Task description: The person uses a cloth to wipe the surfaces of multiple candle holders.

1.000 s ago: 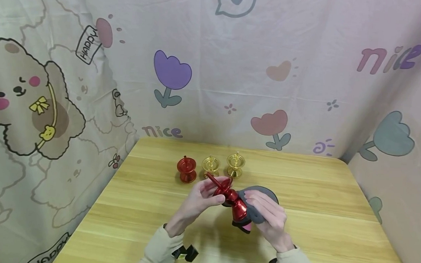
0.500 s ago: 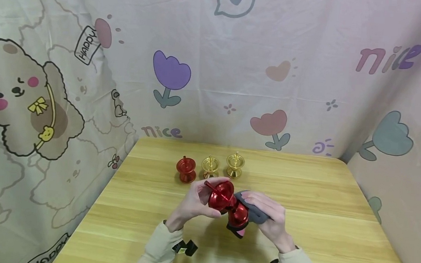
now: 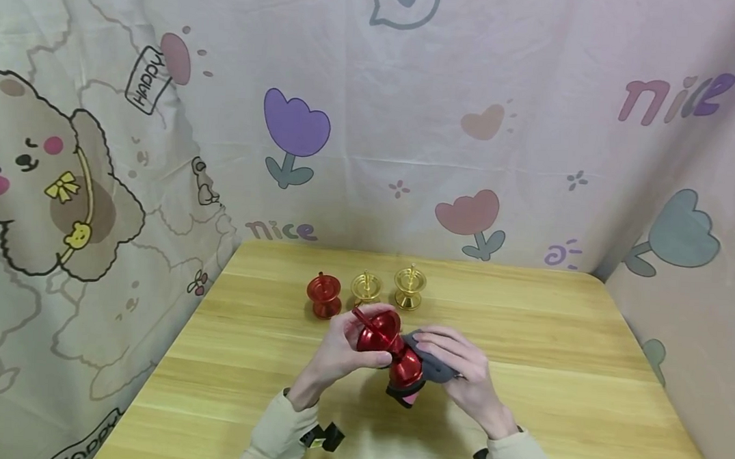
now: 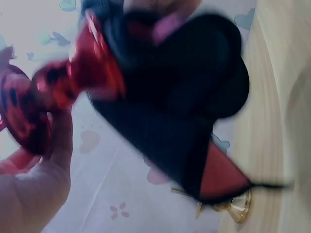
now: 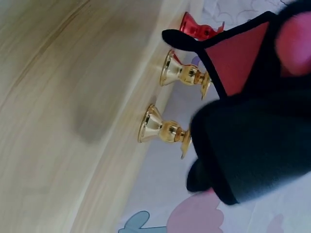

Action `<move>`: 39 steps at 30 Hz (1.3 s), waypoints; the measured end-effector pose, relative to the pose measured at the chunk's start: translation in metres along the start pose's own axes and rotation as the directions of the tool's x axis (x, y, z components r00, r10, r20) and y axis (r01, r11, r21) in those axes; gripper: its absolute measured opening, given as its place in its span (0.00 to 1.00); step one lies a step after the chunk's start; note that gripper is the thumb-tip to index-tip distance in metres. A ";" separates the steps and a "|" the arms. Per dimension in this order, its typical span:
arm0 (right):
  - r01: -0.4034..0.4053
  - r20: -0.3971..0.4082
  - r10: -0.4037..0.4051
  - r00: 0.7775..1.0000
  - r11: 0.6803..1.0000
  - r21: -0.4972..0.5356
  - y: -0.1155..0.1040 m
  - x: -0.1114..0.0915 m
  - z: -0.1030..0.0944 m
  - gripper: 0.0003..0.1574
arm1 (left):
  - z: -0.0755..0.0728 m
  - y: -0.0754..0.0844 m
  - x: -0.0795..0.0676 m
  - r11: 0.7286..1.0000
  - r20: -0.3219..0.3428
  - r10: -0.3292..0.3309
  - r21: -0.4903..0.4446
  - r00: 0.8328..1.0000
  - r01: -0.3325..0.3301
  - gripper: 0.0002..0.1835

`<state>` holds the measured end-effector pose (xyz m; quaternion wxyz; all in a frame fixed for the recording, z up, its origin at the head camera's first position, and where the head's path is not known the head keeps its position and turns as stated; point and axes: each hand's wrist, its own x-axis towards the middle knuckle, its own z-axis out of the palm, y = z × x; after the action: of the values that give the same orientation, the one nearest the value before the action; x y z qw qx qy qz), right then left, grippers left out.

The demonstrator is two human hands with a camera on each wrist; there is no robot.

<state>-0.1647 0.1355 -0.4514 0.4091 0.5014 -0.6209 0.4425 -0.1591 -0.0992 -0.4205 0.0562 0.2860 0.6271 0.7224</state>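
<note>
Above the table, my left hand (image 3: pixel 334 355) grips a shiny red metal candle holder (image 3: pixel 380 336) by its cup, the thumb in front. The holder tilts, with its cup and thin rod toward the upper left. A dark grey cloth (image 3: pixel 437 368) with black edging is wrapped over the flared base, held in my right hand (image 3: pixel 467 371). Part of the base stays uncovered in the head view. In the left wrist view the cloth (image 4: pixel 160 111) looks nearly black, with a pink patch; its far side hides most of the right hand.
Behind the hands stand a red candle holder (image 3: pixel 324 296) and two gold candle holders, one in the middle (image 3: pixel 366 285) and one on the right (image 3: pixel 409 286). They stand upright on the wooden table (image 3: pixel 570 375). A patterned curtain (image 3: pixel 359 140) hangs beyond the back edge.
The red holder has turned, its cup swinging toward the head camera, and has shifted slightly left. The cloth, spread wider before, is now bunched at the base; the right hand moved left with it.
</note>
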 end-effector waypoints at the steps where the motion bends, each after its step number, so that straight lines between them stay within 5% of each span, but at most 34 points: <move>1: -0.023 0.011 0.023 1.000 1.000 0.006 0.000 -0.001 0.000 0.11 | 0.001 0.000 0.000 1.000 -0.015 0.014 0.006 1.000 -0.014 0.34; 5: -0.070 0.028 0.068 0.997 0.995 0.078 0.000 -0.002 0.000 0.11 | 0.002 0.000 0.000 0.999 -0.041 0.051 0.003 0.998 -0.051 0.33; 9: -0.117 0.050 0.110 0.993 0.976 0.183 0.002 -0.003 -0.001 0.12 | -0.001 -0.004 0.001 0.989 0.017 0.145 -0.021 0.989 -0.144 0.35; 16: -0.303 0.110 0.282 0.953 0.885 0.354 0.000 -0.004 -0.004 0.34 | -0.005 -0.010 0.006 0.939 0.173 0.328 -0.163 0.929 -0.302 0.35; 19: -0.261 0.090 0.245 0.965 0.903 0.340 0.000 -0.001 -0.004 0.33 | -0.004 -0.010 0.008 0.923 0.197 0.363 -0.208 0.911 -0.324 0.34; 23: -0.081 0.022 0.078 0.997 0.966 0.244 0.000 0.006 -0.001 0.16 | -0.004 -0.010 0.010 0.918 0.216 0.377 -0.212 0.901 -0.334 0.33; 27: 0.025 -0.099 -0.014 0.995 0.993 0.118 0.001 0.011 0.001 0.06 | -0.004 -0.005 0.011 0.957 0.223 0.284 -0.123 0.933 -0.262 0.37; 32: 0.041 -0.182 -0.044 0.982 0.999 -0.020 0.003 0.011 -0.001 0.08 | -0.004 0.000 0.007 0.992 0.108 0.100 0.064 0.989 -0.107 0.40; 35: 0.060 -0.158 -0.065 0.985 0.998 -0.035 0.004 0.012 -0.001 0.08 | -0.004 0.002 0.005 0.986 0.074 0.091 0.130 0.993 -0.100 0.38; 39: 0.024 -0.072 -0.018 0.997 0.997 0.071 0.008 0.007 -0.002 0.07 | -0.009 0.001 0.007 0.975 0.138 0.173 0.119 0.975 -0.190 0.39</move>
<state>-0.1732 0.1360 -0.4454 0.4172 0.5063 -0.5843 0.4778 -0.1688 -0.1046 -0.4180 0.0104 0.3905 0.6398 0.6619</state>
